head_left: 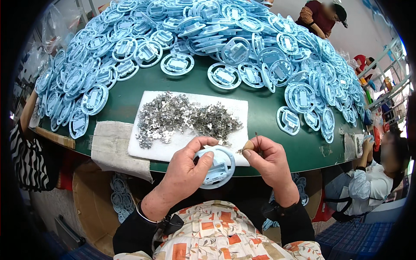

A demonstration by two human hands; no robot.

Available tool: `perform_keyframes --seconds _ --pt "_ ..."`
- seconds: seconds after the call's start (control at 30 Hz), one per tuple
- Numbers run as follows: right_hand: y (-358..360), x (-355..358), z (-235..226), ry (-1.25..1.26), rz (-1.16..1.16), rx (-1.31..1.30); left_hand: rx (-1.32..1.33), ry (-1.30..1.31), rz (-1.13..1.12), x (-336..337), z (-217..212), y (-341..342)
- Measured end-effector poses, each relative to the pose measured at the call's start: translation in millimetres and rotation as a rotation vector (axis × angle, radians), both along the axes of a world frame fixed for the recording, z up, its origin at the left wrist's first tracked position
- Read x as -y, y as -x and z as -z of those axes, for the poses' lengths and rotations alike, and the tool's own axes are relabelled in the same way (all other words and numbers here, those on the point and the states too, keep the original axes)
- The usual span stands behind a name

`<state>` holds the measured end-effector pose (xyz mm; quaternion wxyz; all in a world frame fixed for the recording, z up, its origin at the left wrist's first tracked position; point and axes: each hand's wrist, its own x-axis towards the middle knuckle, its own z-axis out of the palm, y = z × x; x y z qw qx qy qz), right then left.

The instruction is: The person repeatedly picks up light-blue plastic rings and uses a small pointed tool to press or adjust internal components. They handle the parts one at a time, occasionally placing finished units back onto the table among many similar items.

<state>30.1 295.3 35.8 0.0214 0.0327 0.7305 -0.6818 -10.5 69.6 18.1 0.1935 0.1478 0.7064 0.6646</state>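
My left hand (186, 173) is closed on a light blue round plastic part (219, 171), an outer ring with a boxy compartment across its middle. The part is tilted in front of my body, near the table's front edge. To its right my right hand (271, 164) pinches a small metal clip (240, 151) between thumb and forefinger. A brown cover sits on a fingertip, and a thin dark strip sticks up by the fingers. Beyond both hands, a heap of small shiny metal clips (173, 119) lies on a white foam sheet (188, 96).
Many more blue round parts (216, 32) are piled across the back and sides of the green table (123, 106). A pale cloth (113, 145) hangs over the front edge. Below stands a cardboard box (89, 199) with blue parts. Other people (372, 177) sit at the left and right.
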Motion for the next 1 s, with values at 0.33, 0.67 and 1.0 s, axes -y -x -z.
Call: perform_keyframes --seconds 0.33,0.67,1.0 --pt "-8.6 36.5 21.0 -0.39 0.021 -0.241 -0.077 -0.026 -0.214 7.8 21.6 -5.7" --pt "-4.6 55.0 15.0 -0.787 0.037 -0.36 -0.039 -0.057 -0.219 7.0 22.4 -12.7" --pt "7.5 55.3 -9.8 -0.945 -0.108 -0.287 -0.093 -0.035 -0.201 6.2 19.2 -9.9"
